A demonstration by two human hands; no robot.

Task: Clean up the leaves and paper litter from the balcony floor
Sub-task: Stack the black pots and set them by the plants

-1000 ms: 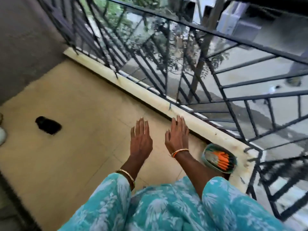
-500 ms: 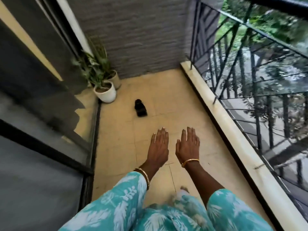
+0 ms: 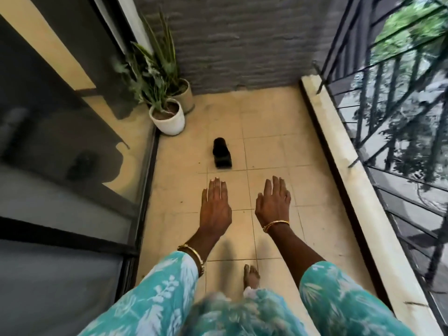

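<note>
1. Hands: left hand [image 3: 215, 209] and right hand [image 3: 272, 207] flat, fingers straight, holding nothing (likely poised to start).
2. Litter: no leaves or paper discernible on the balcony floor [image 3: 269, 146]; only a small black object [image 3: 221, 154] lies ahead.

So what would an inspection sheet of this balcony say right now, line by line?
Surface: tiled floor, beige, only a few tiny specks near the black object.
Job's things: no leaves or paper litter seen.
Clutter: black object lying on the tiles; two potted plants, white pot in front of beige pot, in the corner.
Grippers: left hand and right hand flat, fingers straight, holding nothing.
Cables: nothing seen.
Surroundings: glass door on the left, grey wall ahead, railing on a pale ledge on the right.
</note>
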